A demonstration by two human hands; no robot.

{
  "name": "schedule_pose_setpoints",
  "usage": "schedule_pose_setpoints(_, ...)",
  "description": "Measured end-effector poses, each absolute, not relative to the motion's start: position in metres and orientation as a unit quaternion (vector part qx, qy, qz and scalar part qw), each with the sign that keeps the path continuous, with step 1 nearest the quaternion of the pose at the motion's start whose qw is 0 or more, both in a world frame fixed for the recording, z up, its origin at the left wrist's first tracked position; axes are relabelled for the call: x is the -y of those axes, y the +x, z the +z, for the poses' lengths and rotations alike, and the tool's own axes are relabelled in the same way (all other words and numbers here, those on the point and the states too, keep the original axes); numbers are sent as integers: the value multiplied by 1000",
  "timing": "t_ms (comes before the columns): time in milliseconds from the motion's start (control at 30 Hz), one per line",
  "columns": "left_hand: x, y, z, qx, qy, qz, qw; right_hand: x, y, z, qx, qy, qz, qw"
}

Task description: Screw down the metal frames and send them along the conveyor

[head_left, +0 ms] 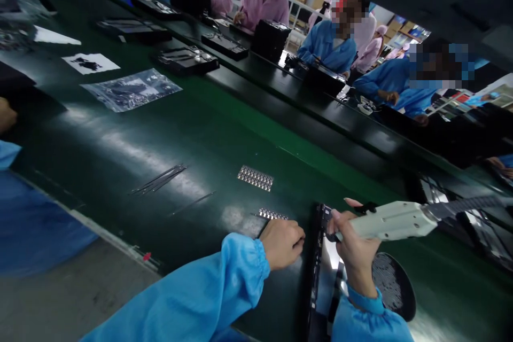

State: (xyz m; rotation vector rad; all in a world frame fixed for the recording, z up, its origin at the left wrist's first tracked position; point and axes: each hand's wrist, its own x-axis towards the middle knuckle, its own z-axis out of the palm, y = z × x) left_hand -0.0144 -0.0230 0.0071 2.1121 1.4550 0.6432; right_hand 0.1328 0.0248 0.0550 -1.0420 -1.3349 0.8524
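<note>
My right hand (358, 250) is wrapped round a pale grey electric screwdriver (395, 219), whose ribbed cord runs off to the right. The screwdriver lies tilted over a long black device housing (316, 272); its tip is hidden by my fingers. To the left of the housing, my left hand (281, 244) rests low over the table with its fingers curled in. What those fingers hold, if anything, is hidden. A strip of small metallic pieces (269, 214) lies just beyond the knuckles. Next to my right wrist sits a round black dish (390, 284) of small grey parts, probably screws.
A second sheet of small pieces (255, 178) and thin dark strips (162, 179) lie on the green table (224, 133). Farther back are a clear plastic bag (134, 90) and black housings (186, 59). Co-workers (328, 45) sit across; a blue sleeve (36, 224) is at left.
</note>
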Motion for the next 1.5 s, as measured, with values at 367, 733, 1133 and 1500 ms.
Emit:
schedule_pose_setpoints(367, 25, -14, 7, -529, 770, 259, 246, -23, 134, 53, 582, -451, 377, 562)
schedule_pose_setpoints(733, 27, -15, 6, -532, 711, 351, 298, -19, 135, 50, 619, -474, 343, 524)
schedule_pose_setpoints(1133, 24, -17, -2, -540, 678, 391, 311, -6, 140, 81, 566, -448, 343, 602)
schedule_pose_setpoints(1500, 24, -18, -9, -509, 692, 430, 278, 46, 217, 101, 409, -666, 163, 602)
